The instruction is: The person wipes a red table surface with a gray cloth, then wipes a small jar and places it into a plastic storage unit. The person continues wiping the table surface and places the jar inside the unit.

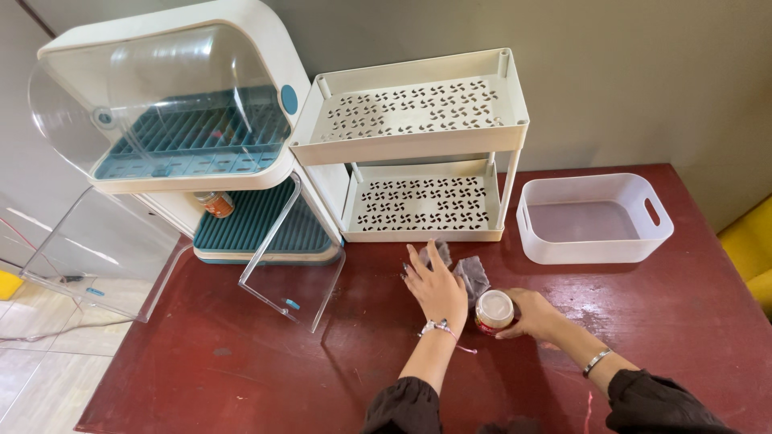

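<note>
Head view, looking down on a dark red desk (241,370). The right hand (532,313) has its fingers wrapped around a small jar (493,310) with a pale lid, which stands upright on the desk close to the near edge of the rack (418,145). The left hand (436,285) lies just beside it, fingers apart and flat, pressing on some clear pouches (470,275) that lie crumpled between the jar and the rack's lower shelf. It grips nothing; it only holds the plastic down.

To do this well, I judge the right hand wants a firm hold round the jar's body rather than the lid, keeping it upright so nothing tips. The left hand should pin the pouches so they do not slide under the jar.

Around them: the two-tier rack has perforated shelves, both bare. To its left a domed dish cabinet (169,104) stands with its clear lower door (281,265) swung out over the desk, and a small orange-capped bottle (215,203) lies on its lower teal tray. That open door is near the left hand, so a wide sweep could knock it. A white bin (595,241) sits well to the right.
</note>
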